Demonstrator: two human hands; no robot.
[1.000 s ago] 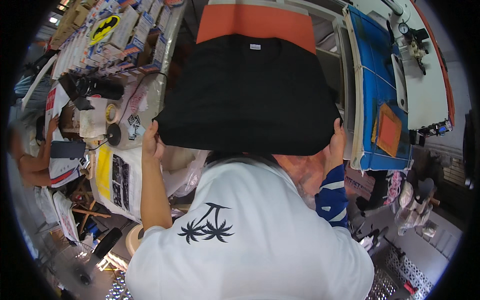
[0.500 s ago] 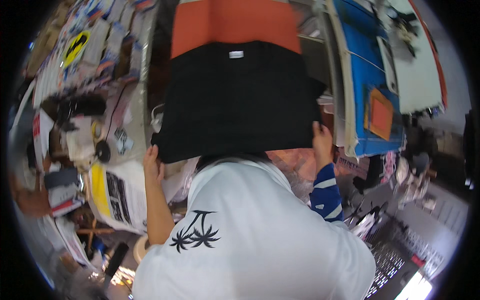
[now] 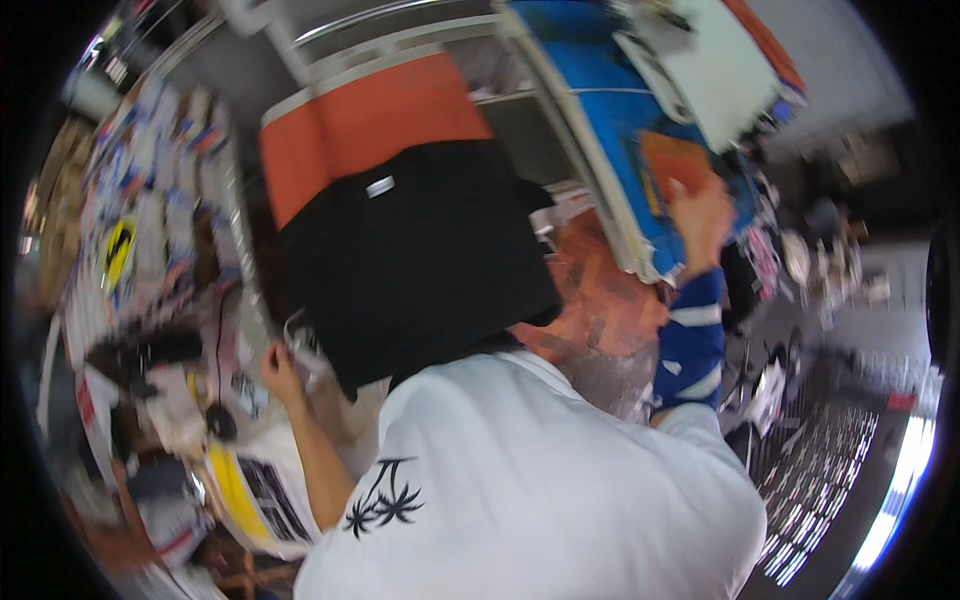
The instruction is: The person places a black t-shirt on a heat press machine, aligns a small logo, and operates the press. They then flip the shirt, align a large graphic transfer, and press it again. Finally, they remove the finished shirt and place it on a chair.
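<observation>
A black T-shirt (image 3: 420,260) with a small white neck label lies spread over an orange board (image 3: 385,110), whose far part shows beyond the collar. My left hand (image 3: 279,370) is beside the shirt's left lower corner, apart from the cloth. Its fingers are curled in and nothing shows in them. Over on the right, my right hand (image 3: 702,218) reaches onto the blue table, at an orange square piece (image 3: 672,160) lying there. Motion smears its fingers, so whether they grip the piece is unclear. A blue sleeve with pale stripes covers that forearm.
The blue table (image 3: 592,120) stands right of the board, with a pale panel (image 3: 710,70) on its far part. Stacked white packages (image 3: 150,230) fill the left side. A white bag with a yellow band (image 3: 240,490) is at lower left. Reddish patterned flooring (image 3: 590,280) shows between.
Both hands have let go of the shirt's lower edge. My right hand has moved right and away to the orange piece on the blue table. The view has turned to the right.
</observation>
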